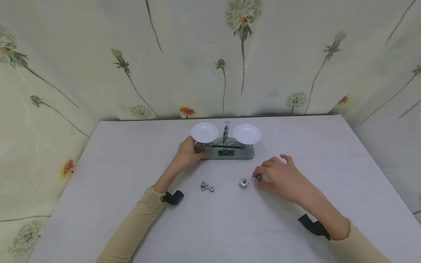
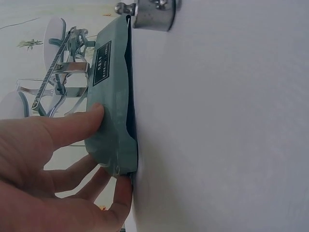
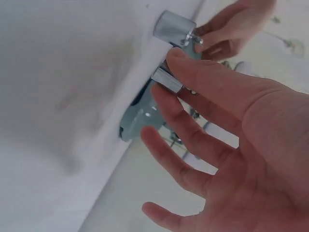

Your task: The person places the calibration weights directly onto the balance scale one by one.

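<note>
A green balance scale [image 1: 227, 150] with two white pans stands toward the back of the table. My left hand [image 1: 189, 153] grips the left end of its base. In the left wrist view the thumb lies on the front face and the other fingers reach round the end. My right hand [image 1: 279, 179] pinches a small metal weight [image 3: 167, 79] between thumb and fingertips, its little finger held away. Just left of that hand a larger knobbed weight [image 1: 243, 183] stands upright on the table. Several smaller weights [image 1: 207, 186] sit grouped in front of the scale.
White cloth covers the table [image 1: 210, 226]. Behind it hangs a curtain [image 1: 197, 54] printed with dandelions. Both pans, the left pan [image 1: 204, 132] and the right pan [image 1: 246, 134], hold nothing visible. A black strap [image 1: 173, 197] is worn at the left wrist.
</note>
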The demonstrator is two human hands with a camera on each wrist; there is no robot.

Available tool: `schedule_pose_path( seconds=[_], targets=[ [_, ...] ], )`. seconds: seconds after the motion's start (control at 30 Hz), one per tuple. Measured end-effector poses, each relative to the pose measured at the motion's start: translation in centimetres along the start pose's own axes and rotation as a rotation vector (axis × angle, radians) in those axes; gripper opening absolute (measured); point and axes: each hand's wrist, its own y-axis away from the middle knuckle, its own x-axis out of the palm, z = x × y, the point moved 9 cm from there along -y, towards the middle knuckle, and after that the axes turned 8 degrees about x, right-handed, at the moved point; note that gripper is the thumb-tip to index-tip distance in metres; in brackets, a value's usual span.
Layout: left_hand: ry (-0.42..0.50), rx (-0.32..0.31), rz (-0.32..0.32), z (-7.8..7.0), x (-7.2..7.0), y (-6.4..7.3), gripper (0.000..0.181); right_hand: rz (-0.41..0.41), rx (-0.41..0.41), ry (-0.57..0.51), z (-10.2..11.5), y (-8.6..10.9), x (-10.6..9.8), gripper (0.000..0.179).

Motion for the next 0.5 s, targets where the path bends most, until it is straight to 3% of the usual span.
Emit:
schedule_pose_path(
  seconds=[0.5],
  targets=[
    [-0.027, 0.003, 0.000, 0.1, 0.1, -0.2, 0.075, -0.092, -0.020, -0.024, 0.8, -0.3, -3.7, 0.026]
  ],
)
